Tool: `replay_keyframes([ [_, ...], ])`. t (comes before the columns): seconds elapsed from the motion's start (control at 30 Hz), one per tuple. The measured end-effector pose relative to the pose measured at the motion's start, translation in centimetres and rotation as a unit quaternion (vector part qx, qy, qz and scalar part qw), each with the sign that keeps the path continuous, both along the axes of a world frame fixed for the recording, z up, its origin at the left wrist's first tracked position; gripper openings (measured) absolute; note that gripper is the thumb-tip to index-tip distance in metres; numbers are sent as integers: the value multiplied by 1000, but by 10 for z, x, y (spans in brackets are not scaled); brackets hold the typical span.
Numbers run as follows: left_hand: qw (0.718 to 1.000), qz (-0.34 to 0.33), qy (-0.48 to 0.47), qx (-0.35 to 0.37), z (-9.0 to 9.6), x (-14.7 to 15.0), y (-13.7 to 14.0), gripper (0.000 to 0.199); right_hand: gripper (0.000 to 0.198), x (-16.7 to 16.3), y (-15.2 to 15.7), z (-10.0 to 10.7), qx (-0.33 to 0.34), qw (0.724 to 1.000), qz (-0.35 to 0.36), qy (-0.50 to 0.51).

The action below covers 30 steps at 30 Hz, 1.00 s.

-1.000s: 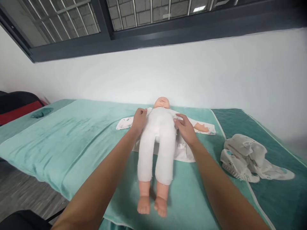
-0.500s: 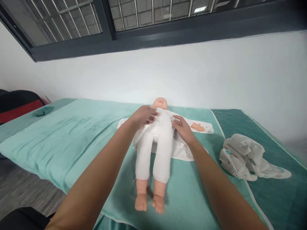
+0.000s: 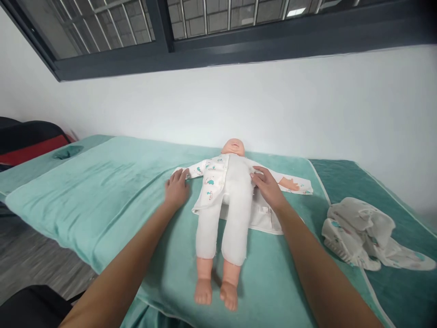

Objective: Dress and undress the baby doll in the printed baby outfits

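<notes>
A baby doll point(image 3: 239, 182) lies on its back, head toward the wall, with white cloth on its torso and legs and bare feet. It wears a white printed jacket point(image 3: 210, 184). One front panel lies over its chest on the left; the other is spread out beneath it on the right. My left hand point(image 3: 176, 189) has its fingers closed over the end of the left sleeve point(image 3: 196, 170). My right hand point(image 3: 268, 184) touches the right side of the doll's chest, its thumb and fingers apart. A doll hand point(image 3: 289, 183) shows at the right sleeve.
A crumpled white printed garment point(image 3: 362, 232) lies at the right on the green-covered bed point(image 3: 102, 191). Behind stands a white wall point(image 3: 170, 109) under a barred window point(image 3: 205, 20). A black and red object point(image 3: 34, 141) is at the far left.
My left hand has moved from the doll's chest out to the left sleeve end. The left jacket panel now lies flat over the chest. My right hand stays beside the chest.
</notes>
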State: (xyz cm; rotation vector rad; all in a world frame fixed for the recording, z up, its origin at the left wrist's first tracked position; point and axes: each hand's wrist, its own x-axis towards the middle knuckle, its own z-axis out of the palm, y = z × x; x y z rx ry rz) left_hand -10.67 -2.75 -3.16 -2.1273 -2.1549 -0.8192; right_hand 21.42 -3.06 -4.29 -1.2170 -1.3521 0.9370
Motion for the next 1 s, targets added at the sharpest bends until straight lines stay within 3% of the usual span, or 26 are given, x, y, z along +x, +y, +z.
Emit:
replay_keyframes([
  [0.1,999,39,20,-25,-11,-19,3,58,60,-1,-1,0,-1,1000,-1,2],
  [0.27,997,64,24,-34,-10,-29,17,56,57,-1,-4,4,4,999,-12,-43],
  [0.33,996,77,24,-33,-11,-30,21,55,51,-1,-8,9,1,991,-56,-118],
  [0.43,993,100,35,-41,-16,-33,27,55,43,-3,-18,21,9,956,-159,-247],
  [0.5,992,112,42,-44,-18,-34,29,54,38,-9,-26,30,45,944,-189,-267],
  [0.63,991,120,38,-33,-19,-31,27,55,29,-33,-31,45,141,943,-144,-266],
  [0.7,992,125,33,-16,-17,-28,22,56,29,-46,-24,52,159,936,-126,-286],
  [0.83,993,104,19,56,-12,-17,8,55,40,-65,5,72,119,931,-95,-332],
  [1.0,987,-23,-85,133,-9,10,-19,35,53,-82,42,90,-17,906,-36,-421],
])
